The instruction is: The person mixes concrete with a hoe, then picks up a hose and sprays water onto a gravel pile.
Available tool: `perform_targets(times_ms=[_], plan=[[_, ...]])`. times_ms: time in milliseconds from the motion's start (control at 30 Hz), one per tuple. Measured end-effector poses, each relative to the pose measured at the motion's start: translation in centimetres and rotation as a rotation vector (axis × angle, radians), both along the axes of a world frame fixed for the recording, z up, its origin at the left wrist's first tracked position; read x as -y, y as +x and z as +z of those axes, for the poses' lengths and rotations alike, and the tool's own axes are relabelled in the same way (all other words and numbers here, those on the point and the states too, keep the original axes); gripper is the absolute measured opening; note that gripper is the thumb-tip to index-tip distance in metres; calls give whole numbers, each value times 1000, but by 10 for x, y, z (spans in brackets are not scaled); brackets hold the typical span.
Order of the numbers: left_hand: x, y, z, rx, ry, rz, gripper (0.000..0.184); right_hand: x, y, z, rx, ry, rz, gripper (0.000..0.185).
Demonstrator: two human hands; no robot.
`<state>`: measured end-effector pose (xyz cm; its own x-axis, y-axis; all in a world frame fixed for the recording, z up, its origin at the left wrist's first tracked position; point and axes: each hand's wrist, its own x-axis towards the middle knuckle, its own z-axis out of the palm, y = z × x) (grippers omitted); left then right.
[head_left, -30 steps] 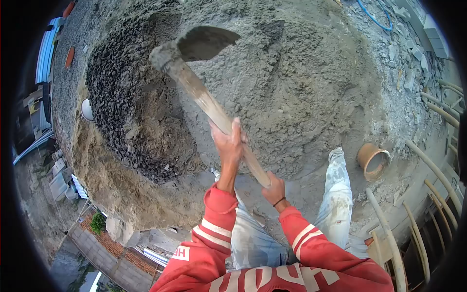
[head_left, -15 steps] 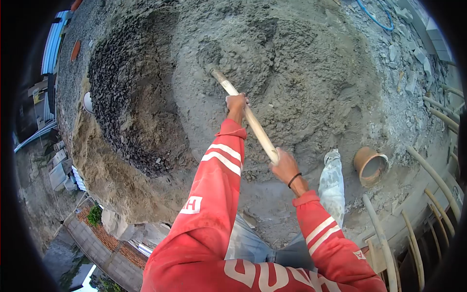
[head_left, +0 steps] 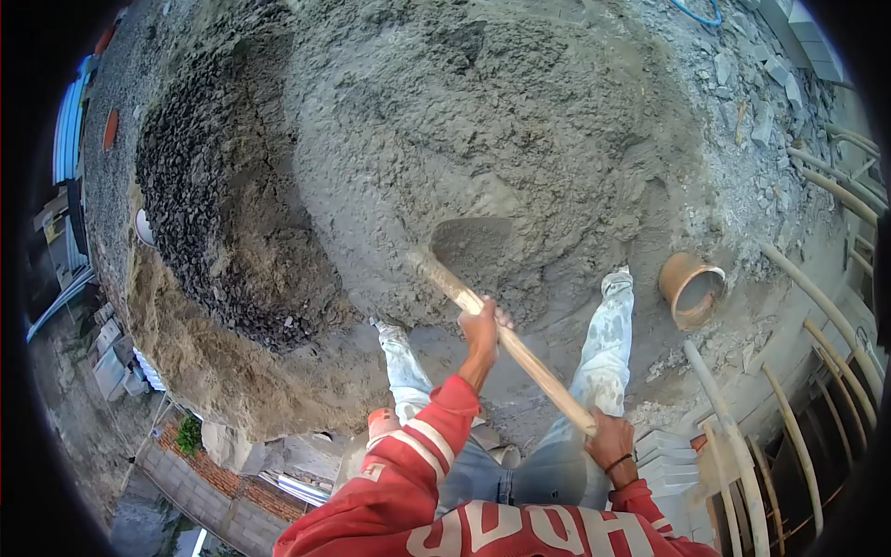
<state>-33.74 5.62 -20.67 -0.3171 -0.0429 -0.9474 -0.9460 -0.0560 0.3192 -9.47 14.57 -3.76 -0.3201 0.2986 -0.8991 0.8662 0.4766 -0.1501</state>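
A hoe with a long pale wooden handle (head_left: 534, 365) slants across the middle of the view. Partway along the shaft, my left hand (head_left: 480, 330) is wrapped round the wood. My right hand (head_left: 609, 440) grips the near end of the handle, close to my right thigh. At the far end, the hoe's mud-coated blade (head_left: 471, 239) rests against the wet grey concrete mix (head_left: 418, 139). How deep the blade sits in the mix I cannot tell.
Dark gravel (head_left: 209, 186) and brown sand (head_left: 213, 362) border the mix on the left. A bucket (head_left: 689, 290) stands beyond my right foot. Wooden poles (head_left: 729, 436) line the right side, near stacked blocks (head_left: 666, 461). A blue hose (head_left: 696, 14) lies at the top right.
Both hands have drawn the hoe back toward my body and to the right. Its blade now shows against the mix, and both my lower legs are in view.
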Motion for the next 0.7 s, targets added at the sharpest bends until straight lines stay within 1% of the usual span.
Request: perform_targets(times_ms=[33, 67, 100, 133, 167, 200, 233, 267, 300, 333, 367, 433, 467, 500, 533, 567, 600, 633, 667, 700], plan=[[-4, -29, -37, 34, -57, -163, 7, 15, -38, -18, 87, 2, -99, 39], [-5, -54, -95, 36, -131, -340, 8, 32, -58, -45, -28, 24, -175, 40], [-26, -84, -113, -120, -223, -568, 11, 52, -70, -80, -137, 62, -273, 41], [-43, -110, -139, -240, -379, -810, 32, 61, -89, -110, -299, 43, -466, 41], [-70, -134, -140, -377, -496, -965, 40, 66, -108, -132, -366, -3, -578, 43], [-104, -158, -121, -462, -556, -1012, 42, 65, -129, -149, -435, -51, -685, 45], [-124, -177, -130, -812, -623, -1021, 21, 57, -153, -161, -506, -14, -745, 46], [-153, -199, -120, -902, -569, -987, 21, 43, -177, -172, -573, 25, -807, 46], [-186, -219, -95, -944, -484, -991, 24, 14, -206, -170, -616, 62, -802, 45], [-218, -234, -74, -953, -379, -957, 27, -20, -232, -176, -658, 56, -791, 49], [-247, -243, -58, -961, -268, -924, 30, -54, -256, -183, -676, 141, -737, 49], [-297, -245, -44, -1002, -239, -1029, 34, -133, -302, -184, -740, 226, -681, 42], [-314, -242, -61, -1008, -232, -1039, 34, -167, -319, -203, -782, 273, -648, 39], [-332, -239, -84, -1090, -323, -1173, 38, -202, -332, -209, -722, 272, -622, 36], [-349, -231, -94, -1178, -415, -1300, 43, -232, -342, -226, -709, 226, -634, 34], [-352, -215, -94, -1327, -539, -1373, 54, -244, -345, -241, -689, 173, -643, 33], [-351, -207, -107, -1321, -551, -1459, 56, -238, -340, -243, -685, 183, -641, 33], [-356, -200, -116, -1327, -550, -1533, 58, -233, -337, -243, -633, 153, -710, 37], [-359, -194, -124, -1286, -507, -1551, 55, -226, -329, -242, -572, 132, -780, 41], [-350, -181, -123, -1230, -452, -1579, 52, -205, -313, -259, -624, 95, -925, 48]])
